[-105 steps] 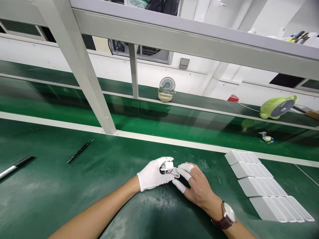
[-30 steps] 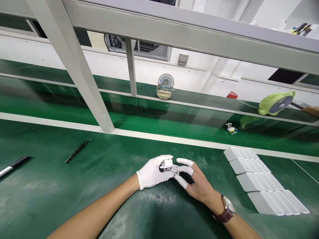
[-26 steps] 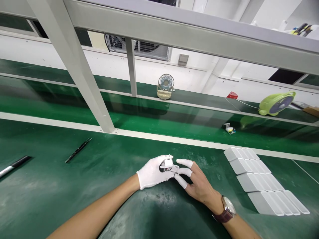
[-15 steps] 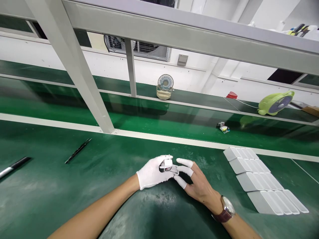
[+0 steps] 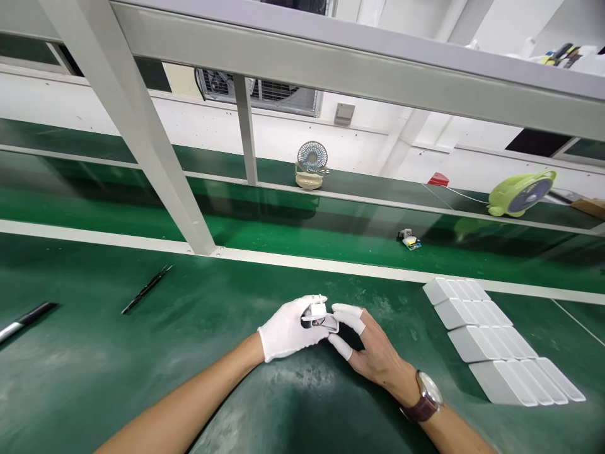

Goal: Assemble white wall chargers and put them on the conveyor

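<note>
My left hand, in a white glove, is closed around a white plug adapter. Two metal prongs stick up from its top, and its casing is open on the near side, with small dark and reddish parts showing inside. On the right of the adapter is my right hand, wearing white finger cots. Its thumb lies at the casing's lower edge and its fingers at the upper right, with the casing's right end between them. The exact contact of those fingertips is partly hidden.
Rows of white plastic casings stand on the green table at right. Black tweezers and a black-and-silver tool lie left. Beyond a pale rail, a small circuit assembly sits on the green belt. A grey post rises at left.
The circuit assembly on the belt has shifted left. My right fingers have come slightly closer together around the casing's end. My left hand keeps its hold on the adapter.
</note>
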A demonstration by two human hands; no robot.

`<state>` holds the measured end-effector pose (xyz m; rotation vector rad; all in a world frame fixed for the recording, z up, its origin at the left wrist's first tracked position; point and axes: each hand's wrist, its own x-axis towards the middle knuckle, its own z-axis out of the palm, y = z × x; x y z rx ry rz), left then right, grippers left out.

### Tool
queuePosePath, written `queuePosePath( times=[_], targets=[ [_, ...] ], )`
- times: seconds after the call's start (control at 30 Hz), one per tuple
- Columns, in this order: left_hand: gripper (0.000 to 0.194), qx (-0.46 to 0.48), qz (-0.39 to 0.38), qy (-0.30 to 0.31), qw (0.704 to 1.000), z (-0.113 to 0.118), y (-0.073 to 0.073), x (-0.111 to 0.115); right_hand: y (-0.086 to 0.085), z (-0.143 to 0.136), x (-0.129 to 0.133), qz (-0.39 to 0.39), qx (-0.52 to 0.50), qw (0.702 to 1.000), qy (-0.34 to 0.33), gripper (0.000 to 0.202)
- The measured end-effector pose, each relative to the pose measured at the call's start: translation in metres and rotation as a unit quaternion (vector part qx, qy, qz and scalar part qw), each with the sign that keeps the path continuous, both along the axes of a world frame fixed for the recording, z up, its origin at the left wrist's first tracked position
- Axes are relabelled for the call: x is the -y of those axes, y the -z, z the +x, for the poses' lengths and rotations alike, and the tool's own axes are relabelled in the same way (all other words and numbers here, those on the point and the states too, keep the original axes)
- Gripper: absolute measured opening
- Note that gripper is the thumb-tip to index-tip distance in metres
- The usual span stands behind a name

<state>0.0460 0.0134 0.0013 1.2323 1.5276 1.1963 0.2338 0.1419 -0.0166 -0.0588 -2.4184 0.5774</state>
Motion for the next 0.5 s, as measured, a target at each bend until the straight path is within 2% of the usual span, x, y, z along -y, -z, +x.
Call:
queuePosePath(
  times=[0.2, 0.33, 0.43, 0.5],
  targets=[
    [0.058, 0.008, 0.009, -0.015, 1.000, 0.000, 0.003, -0.001, 0.002, -0.002, 0.001, 0.004, 0.006, 1.000, -0.022, 0.056],
    [0.053, 0.011, 0.009, -0.008, 1.000, 0.001, -0.002, -0.001, 0.002, -0.002, 0.002, -0.020, 0.028, 0.999, -0.032, 0.058],
    [0.054, -0.031, -0.011, -0.016, 0.999, -0.001, -0.010, 0.000, 0.003, -0.005, 0.004, -0.108, 0.044, 0.992, -0.054, 0.046],
    [0.058, -0.057, -0.027, -0.020, 0.998, -0.001, -0.014, 0.000, 0.003, -0.009, 0.005, -0.238, 0.025, 0.970, -0.050, 0.036]
  ],
)
